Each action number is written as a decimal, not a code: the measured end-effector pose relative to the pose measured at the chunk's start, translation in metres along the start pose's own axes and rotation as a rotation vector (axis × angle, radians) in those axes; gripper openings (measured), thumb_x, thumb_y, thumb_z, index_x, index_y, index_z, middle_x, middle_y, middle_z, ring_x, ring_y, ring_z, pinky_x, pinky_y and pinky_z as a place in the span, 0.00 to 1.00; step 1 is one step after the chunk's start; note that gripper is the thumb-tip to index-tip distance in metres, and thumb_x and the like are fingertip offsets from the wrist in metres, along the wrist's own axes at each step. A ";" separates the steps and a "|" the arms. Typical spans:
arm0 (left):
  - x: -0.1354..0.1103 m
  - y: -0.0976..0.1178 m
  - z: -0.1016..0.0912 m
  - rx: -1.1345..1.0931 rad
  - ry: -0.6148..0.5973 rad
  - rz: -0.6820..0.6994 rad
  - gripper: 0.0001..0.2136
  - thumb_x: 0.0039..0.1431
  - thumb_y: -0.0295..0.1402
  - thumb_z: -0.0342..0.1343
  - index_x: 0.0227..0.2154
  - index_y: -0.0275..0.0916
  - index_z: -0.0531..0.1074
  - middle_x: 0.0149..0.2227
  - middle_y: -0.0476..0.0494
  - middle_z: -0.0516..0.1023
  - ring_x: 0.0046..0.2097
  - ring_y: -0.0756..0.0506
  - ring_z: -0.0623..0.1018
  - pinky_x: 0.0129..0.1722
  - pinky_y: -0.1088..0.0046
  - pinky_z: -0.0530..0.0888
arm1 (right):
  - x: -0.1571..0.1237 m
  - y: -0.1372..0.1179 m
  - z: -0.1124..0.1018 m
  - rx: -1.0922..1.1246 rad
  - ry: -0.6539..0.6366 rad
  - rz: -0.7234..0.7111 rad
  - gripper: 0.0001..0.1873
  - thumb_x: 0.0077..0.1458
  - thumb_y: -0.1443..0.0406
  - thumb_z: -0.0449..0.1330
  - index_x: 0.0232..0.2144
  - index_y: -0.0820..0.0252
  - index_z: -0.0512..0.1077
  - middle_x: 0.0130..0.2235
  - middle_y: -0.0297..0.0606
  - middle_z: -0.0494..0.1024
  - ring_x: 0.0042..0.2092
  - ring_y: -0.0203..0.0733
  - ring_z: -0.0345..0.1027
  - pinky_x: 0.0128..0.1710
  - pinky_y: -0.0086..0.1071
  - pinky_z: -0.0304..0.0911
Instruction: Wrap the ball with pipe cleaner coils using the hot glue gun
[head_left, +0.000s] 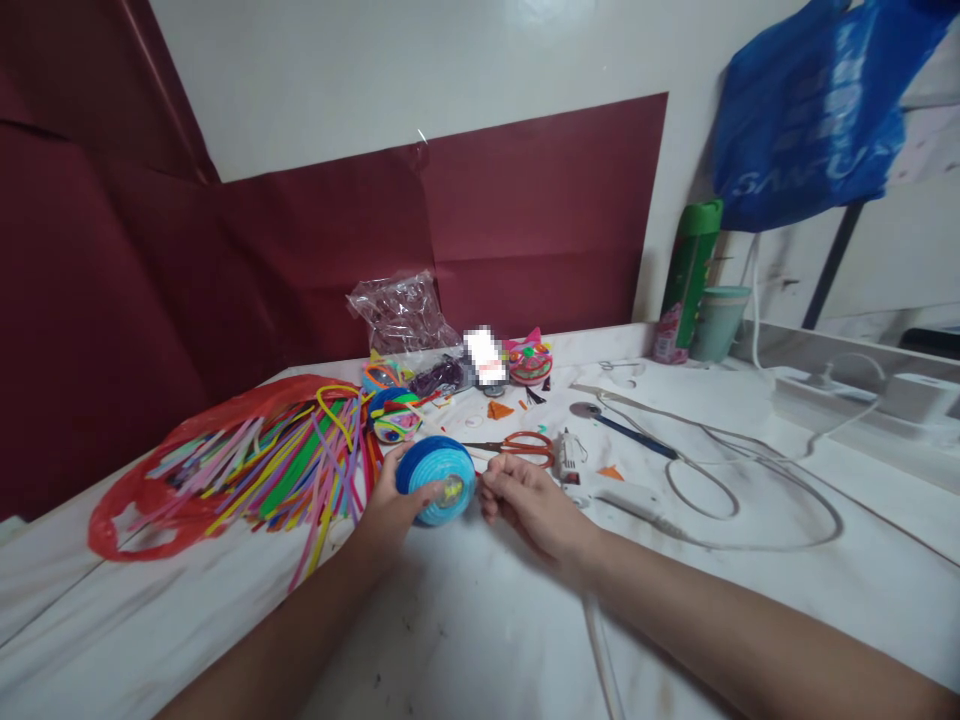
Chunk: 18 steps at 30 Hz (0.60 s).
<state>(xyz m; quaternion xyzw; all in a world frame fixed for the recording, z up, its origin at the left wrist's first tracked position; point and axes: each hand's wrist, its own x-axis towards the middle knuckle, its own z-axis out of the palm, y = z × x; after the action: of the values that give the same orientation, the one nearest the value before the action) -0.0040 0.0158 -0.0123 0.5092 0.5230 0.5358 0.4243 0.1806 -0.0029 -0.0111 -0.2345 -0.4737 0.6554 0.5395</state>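
My left hand (396,500) is wrapped around a round blue craft piece (454,462), dark blue on top and light blue in coils on the side, with a small yellowish patch under my thumb. Just right of it, my right hand (534,503) has thumb and fingers pinched together. Whatever is between those fingertips is too small to make out. Behind the right hand lie scissors (536,447) with orange handles and a white glue gun (571,465). To the left, many coloured pipe cleaners (289,465) spread over a red plastic bag (112,515).
Decorated round pieces (395,418) and a pink-eared one (531,360) stand behind, near a clear wrapper (397,312). A dark-handled tool (637,437) and looping cables (757,548) lie right. Further back are a green can (688,270), a cup (721,325) and a power strip (814,405).
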 end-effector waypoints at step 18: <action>-0.003 0.006 0.000 0.071 0.008 0.017 0.35 0.41 0.36 0.66 0.55 0.42 0.64 0.52 0.37 0.72 0.51 0.37 0.74 0.47 0.62 0.71 | 0.000 0.011 -0.003 -0.194 -0.043 -0.023 0.12 0.46 0.58 0.63 0.28 0.57 0.65 0.21 0.25 0.66 0.21 0.32 0.57 0.23 0.28 0.55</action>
<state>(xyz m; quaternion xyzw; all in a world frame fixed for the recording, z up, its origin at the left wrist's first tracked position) -0.0034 0.0128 -0.0068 0.5263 0.5390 0.5226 0.3993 0.1780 -0.0015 -0.0222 -0.2660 -0.5489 0.6051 0.5117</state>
